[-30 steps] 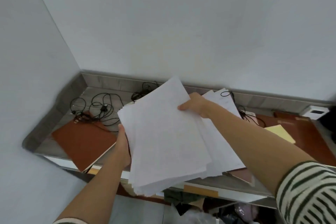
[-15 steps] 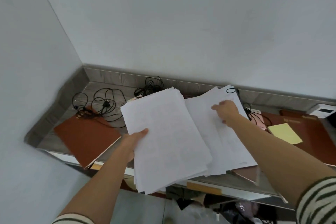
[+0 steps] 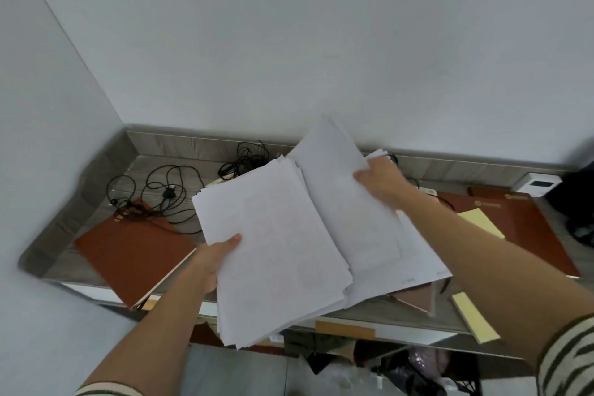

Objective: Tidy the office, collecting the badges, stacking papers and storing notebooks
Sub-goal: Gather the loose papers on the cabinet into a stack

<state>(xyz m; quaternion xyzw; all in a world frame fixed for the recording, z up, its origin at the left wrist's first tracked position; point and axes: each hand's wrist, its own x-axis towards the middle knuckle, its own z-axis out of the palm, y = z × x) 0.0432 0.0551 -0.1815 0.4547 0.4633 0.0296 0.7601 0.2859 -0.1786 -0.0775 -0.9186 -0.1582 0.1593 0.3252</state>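
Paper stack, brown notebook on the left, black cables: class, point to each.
Paper stack [image 3: 273,251]: head view, top sheet's middle.
Brown notebook [image 3: 128,254]: head view, cover's centre.
Black cables [image 3: 169,193]: head view, the plug.

Plain white on the stack of papers [image 3: 276,254], with faint grey print. Same white on the lifted sheets [image 3: 334,177]. Red-brown on the left notebook [image 3: 128,254] and on the right notebook [image 3: 527,228], with a small pale mark near the top of the right one. Dusty pink on the small notebook [image 3: 416,297] under the papers. Pale yellow on the sticky pad [image 3: 480,222] and on the second pad [image 3: 474,321]. Black on the tangled cables [image 3: 160,196]. Grey with wood lines on the table [image 3: 180,146]. White with a dark screen on the little box [image 3: 536,184]. Cream with dark stripes on the sleeve [image 3: 569,360]. Pale grey-white on the wall [image 3: 289,42].
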